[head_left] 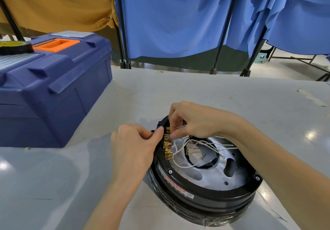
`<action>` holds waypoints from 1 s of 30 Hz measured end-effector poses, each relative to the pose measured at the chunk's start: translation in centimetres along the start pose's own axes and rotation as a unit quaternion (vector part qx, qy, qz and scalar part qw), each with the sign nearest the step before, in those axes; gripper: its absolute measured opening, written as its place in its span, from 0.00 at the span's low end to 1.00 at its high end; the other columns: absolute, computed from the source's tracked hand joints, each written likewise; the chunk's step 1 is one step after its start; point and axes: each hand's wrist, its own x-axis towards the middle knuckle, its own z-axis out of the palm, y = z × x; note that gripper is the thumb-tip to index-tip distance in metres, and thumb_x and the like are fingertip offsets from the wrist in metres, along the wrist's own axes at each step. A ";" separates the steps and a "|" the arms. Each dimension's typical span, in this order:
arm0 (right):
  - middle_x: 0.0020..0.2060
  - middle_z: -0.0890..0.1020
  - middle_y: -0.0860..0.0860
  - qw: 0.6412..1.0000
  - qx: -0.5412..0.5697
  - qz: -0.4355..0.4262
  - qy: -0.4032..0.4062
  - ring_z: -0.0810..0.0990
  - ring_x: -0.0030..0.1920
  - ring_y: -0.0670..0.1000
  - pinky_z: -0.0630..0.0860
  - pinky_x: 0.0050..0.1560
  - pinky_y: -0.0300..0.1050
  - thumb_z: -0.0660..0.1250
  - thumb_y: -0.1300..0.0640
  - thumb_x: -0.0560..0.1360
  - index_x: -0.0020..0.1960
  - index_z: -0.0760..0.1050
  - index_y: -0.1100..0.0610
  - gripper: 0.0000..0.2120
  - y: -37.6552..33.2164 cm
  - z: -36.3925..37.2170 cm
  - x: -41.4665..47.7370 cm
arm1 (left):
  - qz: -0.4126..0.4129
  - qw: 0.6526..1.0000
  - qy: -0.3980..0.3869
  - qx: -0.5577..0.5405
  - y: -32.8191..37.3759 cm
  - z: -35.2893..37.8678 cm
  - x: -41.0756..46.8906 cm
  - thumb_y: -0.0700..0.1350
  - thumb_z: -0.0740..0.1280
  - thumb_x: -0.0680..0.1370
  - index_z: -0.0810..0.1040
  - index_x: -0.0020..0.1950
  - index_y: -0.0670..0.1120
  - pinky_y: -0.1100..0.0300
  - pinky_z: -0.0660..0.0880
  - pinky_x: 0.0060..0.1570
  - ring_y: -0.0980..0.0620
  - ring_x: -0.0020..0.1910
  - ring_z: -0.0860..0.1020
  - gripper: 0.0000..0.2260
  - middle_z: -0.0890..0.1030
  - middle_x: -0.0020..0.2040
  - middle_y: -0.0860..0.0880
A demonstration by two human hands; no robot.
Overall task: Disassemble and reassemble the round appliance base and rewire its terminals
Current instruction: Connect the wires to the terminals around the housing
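Round appliance base (205, 193) is sitting on the bench (178, 90) right in front of you, open side up, a bit right of centre. Your two hands are close together over its far-left edge. Your left hand (135, 144) has its fingers curled, with the thumb tip pinching the black rim right at the top of the brass terminals (167, 148). Can't really make out what's under the other fingers, tbh. Your right hand (194, 121) comes in from the right across the base, and its thumb and fingertips are pinched on one of the white wires (230, 148) just beside the top terminal.

The terminals run in a row along the inside of the rim, and the rest of the wires loop loose across the silver plate (214, 176) inside, a few ending in small ring lugs.

Further out, a blue toolbox (53, 90) with an orange handle sits on the bench to your left, well apart from the base, with a roll of tape (14, 48) on its lid. Behind the bench hang a blue curtain (178, 15) and a tan cloth (53, 3).
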 end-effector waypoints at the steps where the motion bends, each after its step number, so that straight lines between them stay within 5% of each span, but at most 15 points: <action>1: 0.48 0.82 0.57 1.000 -0.002 0.012 0.011 0.80 0.44 0.53 0.77 0.46 0.46 0.72 0.60 0.74 0.39 0.81 0.58 0.05 -0.2 0.3 0.1 | 0.002 1.000 0.001 -0.002 0.0 0.0 -0.1 0.53 0.76 0.70 0.80 0.26 0.48 0.54 0.72 0.34 0.48 0.32 0.77 0.16 0.78 0.27 0.51; 5: 0.46 0.80 0.68 0.996 -0.006 0.059 0.065 0.79 0.43 0.64 0.73 0.37 0.52 0.67 0.69 0.69 0.40 0.78 0.74 0.06 -0.7 1.7 0.8 | 0.013 1.000 0.008 -0.005 0.2 0.1 -0.4 0.51 0.76 0.71 0.80 0.27 0.48 0.52 0.70 0.35 0.47 0.32 0.76 0.15 0.77 0.28 0.50; 8: 0.45 0.78 0.71 0.994 0.013 0.068 0.083 0.72 0.37 0.60 0.76 0.40 0.59 0.65 0.71 0.69 0.42 0.76 0.76 0.07 -1.0 1.9 0.7 | 0.020 0.999 0.024 0.014 0.2 0.4 -0.6 0.52 0.75 0.72 0.81 0.28 0.47 0.56 0.59 0.34 0.46 0.33 0.75 0.15 0.77 0.30 0.50; 13: 0.31 0.71 0.59 0.986 0.049 0.115 0.106 0.70 0.35 0.55 0.64 0.34 0.44 0.64 0.70 0.73 0.46 0.76 0.75 0.07 -1.3 2.1 0.9 | 0.018 0.999 0.041 0.025 0.3 0.7 -0.8 0.53 0.74 0.72 0.82 0.31 0.45 0.52 0.68 0.39 0.45 0.36 0.77 0.15 0.78 0.32 0.51; 17: 0.24 0.65 0.54 0.978 0.069 0.152 0.126 0.66 0.31 0.53 0.59 0.29 0.41 0.62 0.71 0.72 0.29 0.65 0.60 0.16 -1.8 2.5 0.9 | 0.024 0.998 0.050 0.020 0.2 0.8 -0.9 0.52 0.75 0.73 0.81 0.30 0.44 0.53 0.66 0.38 0.46 0.34 0.76 0.16 0.77 0.32 0.51; 23: 0.22 0.64 0.54 0.962 0.095 0.196 0.168 0.64 0.25 0.52 0.56 0.25 0.38 0.62 0.70 0.73 0.29 0.60 0.59 0.18 -2.3 3.1 1.0 | 0.016 0.998 0.049 0.021 0.3 0.9 -0.9 0.53 0.75 0.72 0.81 0.30 0.44 0.52 0.67 0.39 0.45 0.35 0.76 0.16 0.78 0.32 0.50; 25: 0.23 0.66 0.54 0.959 0.112 0.200 0.165 0.64 0.25 0.52 0.58 0.25 0.37 0.64 0.69 0.73 0.30 0.62 0.60 0.17 -2.2 2.9 0.8 | 0.012 0.999 0.044 0.021 0.2 0.8 -0.9 0.53 0.74 0.72 0.81 0.30 0.44 0.55 0.65 0.38 0.45 0.35 0.76 0.16 0.78 0.32 0.50; 28: 0.30 0.80 0.62 0.960 0.130 0.183 0.166 0.73 0.30 0.54 0.68 0.30 0.43 0.70 0.67 0.72 0.37 0.79 0.68 0.06 -1.9 2.2 -0.1 | -0.002 0.999 0.040 0.018 0.1 0.8 -0.8 0.53 0.74 0.72 0.81 0.29 0.45 0.56 0.62 0.37 0.46 0.36 0.76 0.16 0.77 0.32 0.51; 30: 0.37 0.85 0.58 0.958 0.125 0.149 0.211 0.81 0.35 0.52 0.74 0.33 0.41 0.71 0.63 0.73 0.43 0.84 0.64 0.04 -1.6 1.8 -1.0 | -0.005 0.999 0.043 0.020 0.1 0.7 -0.7 0.53 0.74 0.72 0.81 0.29 0.45 0.57 0.62 0.37 0.46 0.36 0.76 0.16 0.77 0.32 0.51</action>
